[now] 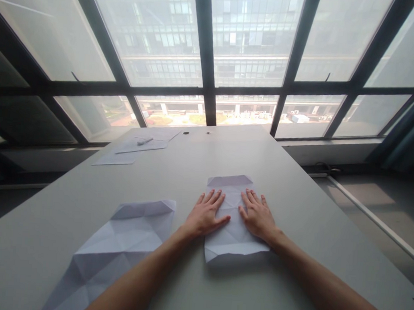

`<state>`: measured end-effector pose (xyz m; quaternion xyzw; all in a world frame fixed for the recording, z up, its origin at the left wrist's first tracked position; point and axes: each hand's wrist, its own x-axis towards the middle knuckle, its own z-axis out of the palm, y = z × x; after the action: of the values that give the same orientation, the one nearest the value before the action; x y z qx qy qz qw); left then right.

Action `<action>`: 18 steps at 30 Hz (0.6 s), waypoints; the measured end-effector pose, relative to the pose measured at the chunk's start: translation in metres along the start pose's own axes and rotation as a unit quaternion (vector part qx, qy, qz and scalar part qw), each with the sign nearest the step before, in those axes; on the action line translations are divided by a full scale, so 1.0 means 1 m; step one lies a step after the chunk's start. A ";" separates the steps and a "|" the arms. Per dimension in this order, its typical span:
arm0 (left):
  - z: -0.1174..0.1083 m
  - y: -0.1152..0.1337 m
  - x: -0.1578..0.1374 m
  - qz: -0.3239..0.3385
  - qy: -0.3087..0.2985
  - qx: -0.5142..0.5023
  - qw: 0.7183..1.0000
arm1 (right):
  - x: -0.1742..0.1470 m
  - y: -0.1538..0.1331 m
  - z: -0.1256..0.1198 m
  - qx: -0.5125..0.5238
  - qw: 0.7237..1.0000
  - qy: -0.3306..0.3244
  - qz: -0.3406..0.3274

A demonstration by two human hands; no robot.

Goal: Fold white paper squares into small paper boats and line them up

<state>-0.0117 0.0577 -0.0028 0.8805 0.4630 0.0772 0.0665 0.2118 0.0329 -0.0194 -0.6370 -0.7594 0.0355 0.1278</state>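
A creased sheet of white paper [235, 241] lies on the table in front of me, its near and far edges lifting a little. My left hand [206, 213] rests flat on its left side, fingers spread and thumb pointing inward. On the right side of the same sheet, my right hand [257, 214] is also laid flat with its fingers apart. To the left is a larger creased sheet of paper [125, 234] with fold lines across it and a raised far edge. My left forearm passes over and hides part of that larger sheet.
The white table [192, 173] runs toward tall framed windows [249, 40]. Several flat papers [117, 158] lie at the far left, with a small whitish object [144, 141] on top. Two small holes are near the table's far edge. A dark curtain [405, 129] hangs at right.
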 end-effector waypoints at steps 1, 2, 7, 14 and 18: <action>0.000 0.000 0.000 0.000 0.000 0.000 1.000 | 0.000 0.000 0.000 0.002 1.000 0.001 0.000; 0.000 0.000 0.000 0.000 0.000 0.000 1.000 | 0.000 0.000 0.000 0.004 1.000 0.002 0.001; -0.001 0.001 0.000 -0.003 -0.002 0.002 1.000 | 0.000 0.001 0.000 0.011 1.000 0.007 0.001; -0.003 0.001 0.000 -0.005 -0.010 0.010 1.000 | 0.001 0.001 0.001 0.008 1.000 0.005 0.003; -0.002 0.001 0.000 -0.004 -0.016 0.013 1.000 | 0.001 0.000 -0.001 0.004 1.000 0.011 -0.022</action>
<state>-0.0113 0.0573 -0.0005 0.8803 0.4668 0.0566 0.0626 0.2120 0.0340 -0.0182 -0.6200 -0.7715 0.0289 0.1397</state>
